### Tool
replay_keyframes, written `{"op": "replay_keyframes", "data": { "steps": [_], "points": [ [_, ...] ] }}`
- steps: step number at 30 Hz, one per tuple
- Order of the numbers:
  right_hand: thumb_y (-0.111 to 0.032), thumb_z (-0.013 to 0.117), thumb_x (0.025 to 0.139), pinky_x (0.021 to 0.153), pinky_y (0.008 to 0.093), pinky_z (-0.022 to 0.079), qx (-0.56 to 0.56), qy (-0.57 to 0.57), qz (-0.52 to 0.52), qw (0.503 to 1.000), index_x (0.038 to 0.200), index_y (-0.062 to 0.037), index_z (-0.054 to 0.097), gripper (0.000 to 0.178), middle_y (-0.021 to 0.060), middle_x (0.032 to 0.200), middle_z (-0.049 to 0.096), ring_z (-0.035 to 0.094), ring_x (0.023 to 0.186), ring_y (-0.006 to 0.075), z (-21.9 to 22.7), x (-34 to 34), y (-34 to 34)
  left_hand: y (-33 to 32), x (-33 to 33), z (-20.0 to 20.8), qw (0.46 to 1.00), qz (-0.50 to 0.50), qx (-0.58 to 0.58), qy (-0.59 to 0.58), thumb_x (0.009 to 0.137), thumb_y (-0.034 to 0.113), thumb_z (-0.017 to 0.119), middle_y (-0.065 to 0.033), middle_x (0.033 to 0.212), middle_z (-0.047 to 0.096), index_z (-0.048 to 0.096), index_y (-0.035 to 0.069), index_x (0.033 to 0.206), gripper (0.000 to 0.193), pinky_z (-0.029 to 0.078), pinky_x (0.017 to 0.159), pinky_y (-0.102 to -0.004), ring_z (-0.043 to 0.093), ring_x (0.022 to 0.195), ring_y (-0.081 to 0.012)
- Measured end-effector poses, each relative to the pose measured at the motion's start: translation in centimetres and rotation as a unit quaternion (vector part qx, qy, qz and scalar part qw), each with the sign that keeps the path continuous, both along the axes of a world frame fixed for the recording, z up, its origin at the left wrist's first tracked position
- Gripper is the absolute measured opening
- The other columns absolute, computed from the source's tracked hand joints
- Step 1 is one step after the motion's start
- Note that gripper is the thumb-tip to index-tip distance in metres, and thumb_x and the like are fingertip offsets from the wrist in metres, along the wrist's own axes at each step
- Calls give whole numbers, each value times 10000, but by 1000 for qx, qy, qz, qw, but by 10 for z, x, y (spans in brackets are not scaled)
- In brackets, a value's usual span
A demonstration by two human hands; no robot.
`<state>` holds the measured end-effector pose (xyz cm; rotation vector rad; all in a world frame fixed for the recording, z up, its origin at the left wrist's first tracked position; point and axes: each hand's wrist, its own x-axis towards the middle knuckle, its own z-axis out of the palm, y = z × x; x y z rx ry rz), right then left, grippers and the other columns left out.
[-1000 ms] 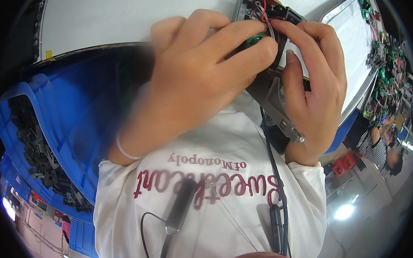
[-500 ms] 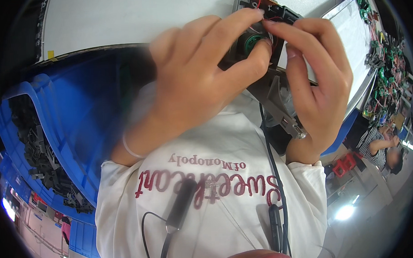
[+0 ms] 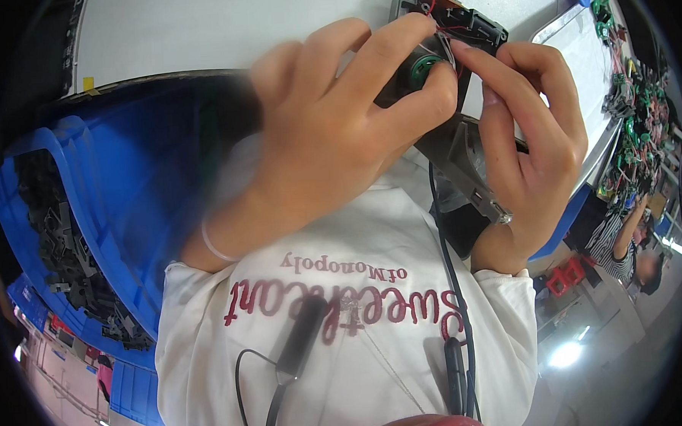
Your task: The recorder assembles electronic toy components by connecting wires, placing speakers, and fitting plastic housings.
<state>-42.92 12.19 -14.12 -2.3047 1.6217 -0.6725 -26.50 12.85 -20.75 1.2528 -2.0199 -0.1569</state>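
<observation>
Since the earlier frame, the right hand (image 3: 532, 140) is pinching higher on the dark assembly (image 3: 444, 37), its fingertips now at the thin wires (image 3: 445, 27) beside the green round part (image 3: 424, 68). The left hand (image 3: 337, 133) is wrapping closed around the assembly, holding it above the white table (image 3: 196, 29). A blue bin (image 3: 89, 193), apparently holding dark parts, is sitting at the left.

1. White table (image 3: 196, 29) beyond the hands: open, free passage.
2. Person's left: blue bin (image 3: 89, 193) of dark parts blocks low passes.
3. Right: white tray (image 3: 578, 58), then green circuit boards (image 3: 633, 116) crowd that edge.
</observation>
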Motion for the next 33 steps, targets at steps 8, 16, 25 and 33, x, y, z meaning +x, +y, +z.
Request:
{"op": "replay_keyframes", "data": {
  "steps": [8,16,25,33],
  "points": [
    [114,541,724,655,264,474,-48,85,60,993,1011,-38,702,362,100,916,575,585,755,200,-15,-2,-7,3,1,-2,1000,14,-2,-27,716,226,728,112,1215,610,700,279,982,272,234,855,-292,488,1010,-112],
    [135,543,734,664,255,481,-3,17,16,1000,985,-12,692,327,105,918,597,593,773,183,-9,-2,4,2,1,-3,999,17,0,-28,735,242,727,135,1210,608,680,286,988,261,244,878,-295,476,1017,-116],
    [130,532,721,698,310,488,8,40,41,998,1027,-8,640,352,135,906,590,605,805,263,-14,-3,1,0,1,-3,1000,-3,12,-18,727,243,733,119,1200,608,685,291,999,280,243,882,-300,464,1032,-125],
    [103,532,691,687,341,479,5,25,33,999,1034,-13,638,378,122,899,578,592,794,275,-16,-2,7,8,-3,-8,999,26,-42,-9,709,214,745,93,1117,634,709,256,1028,323,245,839,-296,507,960,-111]
  ]
}}
